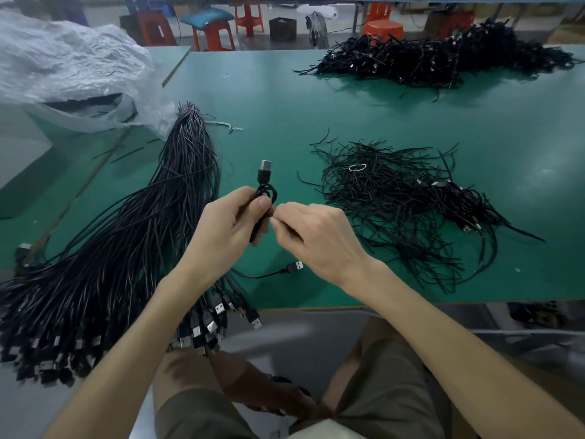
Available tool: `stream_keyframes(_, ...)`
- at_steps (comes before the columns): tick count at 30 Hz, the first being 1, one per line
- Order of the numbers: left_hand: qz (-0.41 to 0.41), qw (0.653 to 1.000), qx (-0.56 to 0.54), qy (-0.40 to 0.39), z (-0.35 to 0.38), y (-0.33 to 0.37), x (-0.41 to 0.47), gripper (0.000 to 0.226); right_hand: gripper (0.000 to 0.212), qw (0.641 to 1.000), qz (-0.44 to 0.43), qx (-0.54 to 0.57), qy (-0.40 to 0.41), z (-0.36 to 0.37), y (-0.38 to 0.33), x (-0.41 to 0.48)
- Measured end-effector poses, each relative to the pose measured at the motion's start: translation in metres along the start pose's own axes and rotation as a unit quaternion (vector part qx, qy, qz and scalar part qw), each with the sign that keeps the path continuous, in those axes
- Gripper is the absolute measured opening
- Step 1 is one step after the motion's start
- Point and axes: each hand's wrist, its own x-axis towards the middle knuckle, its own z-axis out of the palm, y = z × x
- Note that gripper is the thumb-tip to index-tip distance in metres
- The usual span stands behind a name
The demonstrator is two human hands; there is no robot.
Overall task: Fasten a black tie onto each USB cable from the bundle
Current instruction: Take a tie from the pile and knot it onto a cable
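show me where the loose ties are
In the head view, the loose ties lie piled on the green table, just right of the right hand.

On the tabletop [285, 99], the cable bundle [126, 236] lies at my 9 o'clock, the loose ties [395, 210] at 3 o'clock, a single cable [265, 193] between them, a far heap of cables [437, 58] at 1 o'clock, a plastic bag [69, 68] at 11 o'clock.

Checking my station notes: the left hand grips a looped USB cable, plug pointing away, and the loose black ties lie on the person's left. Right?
Not quite: the head view shows the loose black ties lying on the person's right; the cable bundle is on the left. The left hand does grip the looped USB cable, plug pointing away.
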Motion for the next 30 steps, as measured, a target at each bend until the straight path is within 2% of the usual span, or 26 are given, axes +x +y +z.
stream_keyframes(4, -0.073, 0.996, 0.016, -0.058, -0.004, 0.002, 0.005, 0.043, 0.021, 0.986, -0.124, -0.111, -0.006, 0.001, 0.011, 0.0)
stream_keyframes(6, -0.088, 0.995, 0.001, -0.049, -0.002, 0.001, 0.005, 0.046, 0.02, 0.976, -0.167, -0.141, -0.007, 0.001, 0.016, 0.0)
stream_keyframes(12, -0.164, 0.981, -0.072, -0.076, 0.005, -0.004, 0.011, 0.045, 0.021, 0.974, -0.172, -0.145, 0.003, 0.005, 0.024, -0.005)
stream_keyframes(14, -0.19, 0.973, -0.099, -0.081, 0.008, -0.006, 0.013, 0.042, 0.021, 0.985, -0.128, -0.115, -0.016, 0.007, 0.023, -0.009)
stream_keyframes(17, -0.211, 0.967, -0.12, -0.08, 0.014, -0.012, 0.011, 0.034, 0.022, 0.995, 0.046, 0.011, -0.093, 0.009, 0.02, -0.019)
stream_keyframes(18, -0.22, 0.961, -0.149, -0.076, 0.016, -0.013, 0.01, 0.031, 0.024, 0.984, 0.112, 0.077, -0.114, 0.009, 0.02, -0.023)
stream_keyframes(20, -0.246, 0.941, -0.226, -0.057, 0.019, -0.014, 0.01, 0.027, 0.025, 0.947, 0.22, 0.212, -0.104, 0.009, 0.017, -0.03)
stream_keyframes(23, -0.267, 0.918, -0.292, 0.0, 0.026, -0.012, 0.015, 0.029, 0.024, 0.88, 0.328, 0.333, -0.08, 0.008, 0.013, -0.035)
stream_keyframes(26, -0.256, 0.931, -0.26, 0.01, 0.039, -0.005, 0.02, 0.031, 0.031, 0.835, 0.387, 0.382, -0.082, 0.009, 0.012, -0.036)
stream_keyframes(30, -0.227, 0.945, -0.233, -0.029, 0.051, 0.003, 0.025, 0.032, 0.018, 0.81, 0.432, 0.392, -0.05, -0.002, 0.021, -0.036)
